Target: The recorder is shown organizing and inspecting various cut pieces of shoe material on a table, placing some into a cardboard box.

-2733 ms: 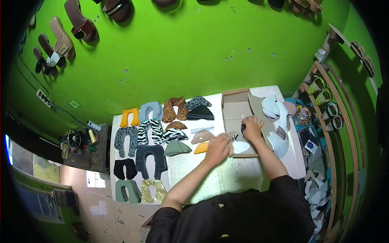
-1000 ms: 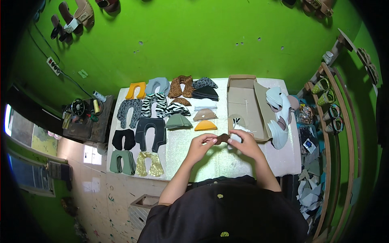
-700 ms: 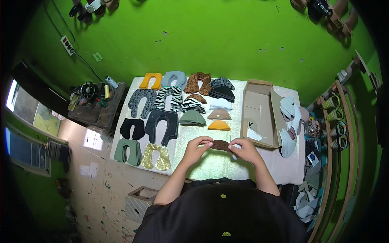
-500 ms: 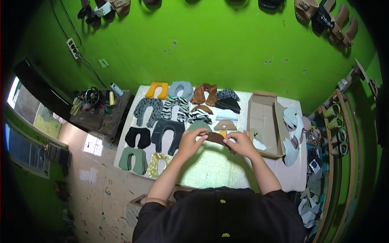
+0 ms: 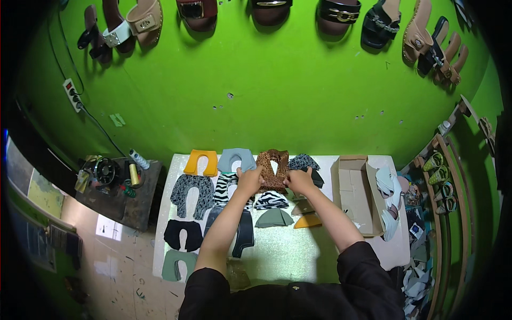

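- Both hands, left hand (image 5: 249, 179) and right hand (image 5: 300, 180), pinch a brown spotted piece (image 5: 272, 169), fingers closed on its edges.
- Step, as I judge: laying it flat among the rows; next needs alignment.

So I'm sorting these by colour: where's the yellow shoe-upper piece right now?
The yellow shoe-upper piece lies at the table's far left corner in the head view, beside the grey piece, above the dark patterned piece.

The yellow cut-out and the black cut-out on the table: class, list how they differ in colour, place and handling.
The yellow cut-out is bright and lies in the far row by the green wall; the black cut-out is dark and lies two rows nearer the person. Neither is touched: both hands, left hand and right hand, rest at the brown spotted piece. Both are flat, notched, arch-like shapes on the table.
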Demonstrator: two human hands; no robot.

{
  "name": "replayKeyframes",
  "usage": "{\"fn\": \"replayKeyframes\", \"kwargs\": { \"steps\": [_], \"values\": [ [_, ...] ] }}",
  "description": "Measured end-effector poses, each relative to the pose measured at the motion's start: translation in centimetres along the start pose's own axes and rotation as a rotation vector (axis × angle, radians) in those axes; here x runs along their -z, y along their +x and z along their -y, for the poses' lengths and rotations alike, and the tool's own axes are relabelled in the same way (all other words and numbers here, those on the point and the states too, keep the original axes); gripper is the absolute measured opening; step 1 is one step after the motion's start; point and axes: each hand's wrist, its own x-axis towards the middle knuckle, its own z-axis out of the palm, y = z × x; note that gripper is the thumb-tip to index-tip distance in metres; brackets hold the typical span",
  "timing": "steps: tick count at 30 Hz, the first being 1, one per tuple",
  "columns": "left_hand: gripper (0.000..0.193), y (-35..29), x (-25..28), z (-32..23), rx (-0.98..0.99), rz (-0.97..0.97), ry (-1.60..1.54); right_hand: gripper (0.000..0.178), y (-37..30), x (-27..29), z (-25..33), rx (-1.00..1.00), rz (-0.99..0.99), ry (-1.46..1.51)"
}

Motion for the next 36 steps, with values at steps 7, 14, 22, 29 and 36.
{"fn": "replayKeyframes", "kwargs": {
  "steps": [7, 14, 22, 29, 36],
  "values": [
    [0.036, 2.4, -4.9, 3.0, -0.031, 0.038, 0.095, 0.011, 4.1, -5.9, -2.5, -0.069, 0.101, -0.236],
    [0.040, 2.3, -6.7, 3.6, -0.055, 0.142, 0.223, 0.014, 4.2, -6.5, -1.5, -0.045, 0.137, -0.265],
    [0.039, 1.6, -3.5, 1.9, -0.032, -0.021, 0.102, 0.021, 1.3, -2.1, -2.1, -0.102, 0.072, 0.226],
    [0.037, 2.3, -2.1, -5.1, -0.397, 0.041, -0.380, 0.056, -2.4, 1.7, -4.0, 0.068, 0.039, 0.707],
    [0.024, 2.1, -4.2, -6.7, -0.156, 0.203, -0.473, 0.039, -3.4, 2.4, -7.5, -0.037, 0.118, 0.600]
  ]
}}
